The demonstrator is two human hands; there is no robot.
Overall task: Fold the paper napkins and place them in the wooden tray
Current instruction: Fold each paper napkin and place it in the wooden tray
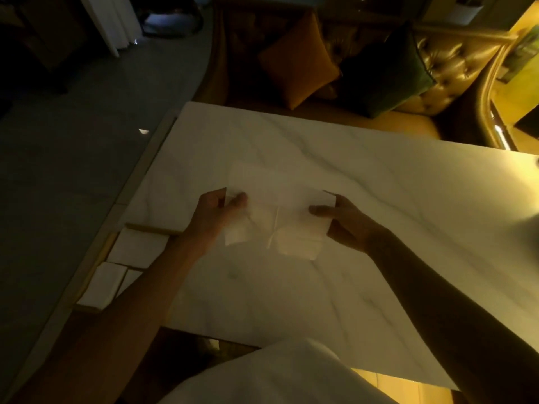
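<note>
A white paper napkin (280, 217) is spread out over the marble table (379, 228), creased down its middle. My left hand (213, 217) pinches its left edge between thumb and fingers. My right hand (341, 220) grips its right edge, thumb on top. The napkin is blurred and pale against the tabletop, so its far edge is hard to make out. At the table's left edge sits the wooden tray (106, 243), holding folded white napkins (137, 247) in a row; my left forearm hides part of it.
A tufted golden sofa (455, 71) with an orange cushion (297, 59) and a dark green cushion (388, 71) stands beyond the table's far edge. Dark floor (58, 170) lies to the left. White cloth (277, 377) covers my lap at the near edge.
</note>
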